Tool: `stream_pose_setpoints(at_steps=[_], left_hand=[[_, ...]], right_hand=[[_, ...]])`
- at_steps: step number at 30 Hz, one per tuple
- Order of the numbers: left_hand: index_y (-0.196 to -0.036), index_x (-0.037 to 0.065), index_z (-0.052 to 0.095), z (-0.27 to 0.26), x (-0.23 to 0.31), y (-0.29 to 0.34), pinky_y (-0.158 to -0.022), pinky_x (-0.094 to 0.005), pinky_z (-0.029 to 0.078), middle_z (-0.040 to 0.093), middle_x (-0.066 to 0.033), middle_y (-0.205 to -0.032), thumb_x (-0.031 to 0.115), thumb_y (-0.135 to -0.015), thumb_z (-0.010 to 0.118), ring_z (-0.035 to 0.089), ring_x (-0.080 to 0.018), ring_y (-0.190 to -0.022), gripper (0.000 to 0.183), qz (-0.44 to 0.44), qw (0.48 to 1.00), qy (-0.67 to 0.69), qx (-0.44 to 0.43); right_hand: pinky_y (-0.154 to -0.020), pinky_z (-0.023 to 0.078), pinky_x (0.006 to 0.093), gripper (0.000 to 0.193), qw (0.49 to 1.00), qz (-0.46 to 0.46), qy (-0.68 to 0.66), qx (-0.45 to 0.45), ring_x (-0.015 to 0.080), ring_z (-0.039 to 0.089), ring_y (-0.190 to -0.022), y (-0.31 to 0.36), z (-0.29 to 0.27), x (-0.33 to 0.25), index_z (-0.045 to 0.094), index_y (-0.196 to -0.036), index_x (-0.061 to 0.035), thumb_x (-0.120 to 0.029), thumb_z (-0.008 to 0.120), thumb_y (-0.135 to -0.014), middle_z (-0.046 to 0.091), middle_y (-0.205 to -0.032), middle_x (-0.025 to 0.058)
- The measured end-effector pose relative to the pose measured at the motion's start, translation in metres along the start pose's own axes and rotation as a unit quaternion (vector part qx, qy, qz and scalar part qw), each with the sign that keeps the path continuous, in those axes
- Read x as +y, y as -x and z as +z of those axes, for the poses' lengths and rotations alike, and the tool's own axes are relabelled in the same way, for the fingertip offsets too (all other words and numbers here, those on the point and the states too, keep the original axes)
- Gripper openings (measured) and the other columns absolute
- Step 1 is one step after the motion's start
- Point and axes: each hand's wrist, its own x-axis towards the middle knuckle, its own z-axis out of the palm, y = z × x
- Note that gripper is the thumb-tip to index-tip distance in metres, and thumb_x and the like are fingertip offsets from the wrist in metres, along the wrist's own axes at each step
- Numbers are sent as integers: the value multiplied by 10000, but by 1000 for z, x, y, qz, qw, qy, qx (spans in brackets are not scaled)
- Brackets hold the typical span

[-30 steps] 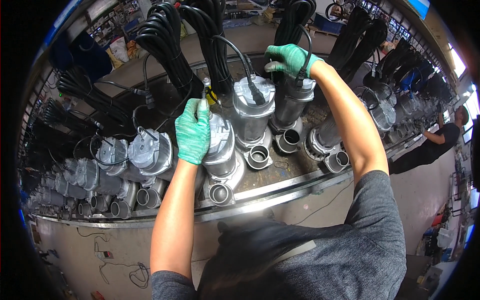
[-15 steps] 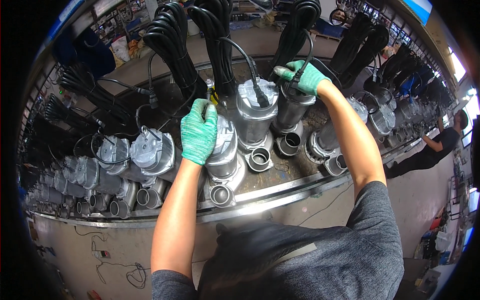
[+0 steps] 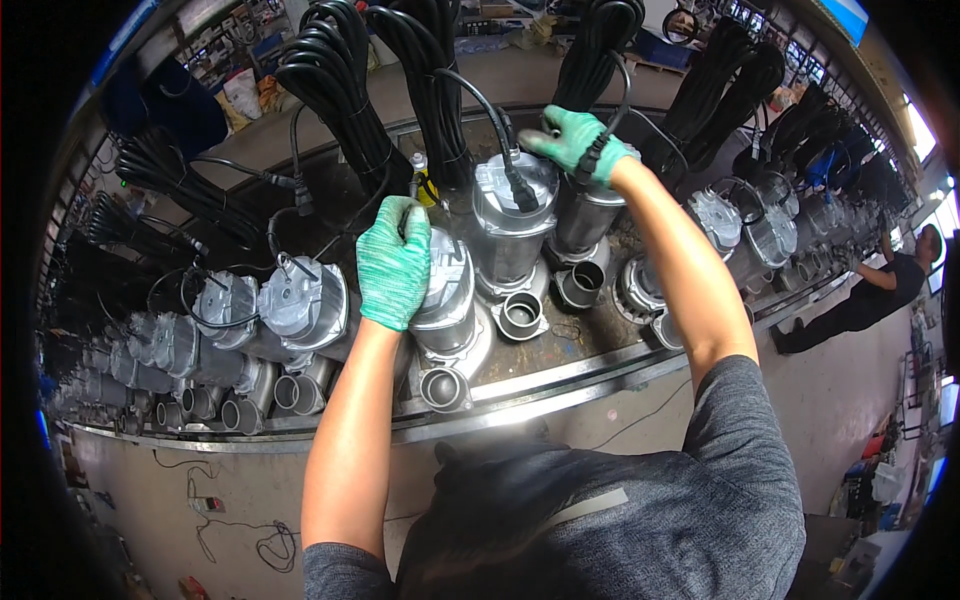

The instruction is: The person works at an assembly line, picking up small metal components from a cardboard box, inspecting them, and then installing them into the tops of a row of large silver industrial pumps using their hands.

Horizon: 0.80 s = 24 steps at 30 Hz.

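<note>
My left hand (image 3: pixel 393 270), in a green knit glove, has its fingers closed beside the top of a grey metal pump (image 3: pixel 447 300); what is in them is hidden. Just beyond its fingertips stands a small bottle with yellow on it (image 3: pixel 424 183). My right hand (image 3: pixel 572 145), gloved alike, is over another pump (image 3: pixel 585 222), thumb and forefinger apart. A black cable with a ribbed sleeve (image 3: pixel 596 155) passes in front of its wrist side. Between my hands a third pump (image 3: pixel 513 225) stands upright, a black cable end (image 3: pixel 521 190) on its cap.
Thick coiled black cables (image 3: pixel 345 90) rise behind the pumps. More pumps lie or lean along the bench to the left (image 3: pixel 300 300) and right (image 3: pixel 765 235). A metal rail (image 3: pixel 540 400) edges the near side. Another person (image 3: pixel 890 280) stands at the far right.
My right hand has shifted up and left off the pump's top, its fingers now reaching toward the middle pump. My left hand has barely moved.
</note>
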Motion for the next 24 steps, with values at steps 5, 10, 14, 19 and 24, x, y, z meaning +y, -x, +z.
stream_pose_setpoints(at_steps=[5,10,14,19,24], left_hand=[[-1018,32,661,-2,-1,3,-652,-413,521,695,-198,-806,202,-1003,614,699,-346,-713,177,-9,1000,2,4],[-1026,32,665,2,0,1,-654,-413,524,699,-194,-810,207,-1000,619,697,-353,-715,184,-17,1000,16,7],[-1028,32,664,1,-1,0,-656,-413,525,700,-195,-813,209,-1000,620,699,-353,-720,185,-15,1000,11,6],[-1023,32,660,0,-3,1,-659,-415,526,697,-199,-812,219,-1009,611,702,-356,-729,194,-19,1000,9,1],[-1023,34,660,0,-2,1,-658,-418,526,697,-198,-812,216,-1007,612,703,-355,-729,189,-7,1000,3,3]], right_hand=[[-785,576,483,255,972,104,209,26,382,725,-939,-14,14,-34,608,-1145,-57,-247,528,-997,715,-982,260],[-913,538,442,452,999,12,-4,-44,407,689,-1026,-13,3,8,613,-1210,-11,-411,588,-999,695,-1147,243],[-909,540,411,541,986,-32,-142,-80,349,700,-1005,-7,-7,39,634,-1241,-41,-500,660,-957,716,-1094,209],[-876,544,436,613,998,49,29,-12,389,701,-991,-2,-16,20,693,-1183,-50,-601,641,-921,726,-1058,219],[-837,548,458,614,985,162,56,22,426,693,-977,25,-4,6,744,-1098,-74,-641,570,-942,721,-1023,242]])
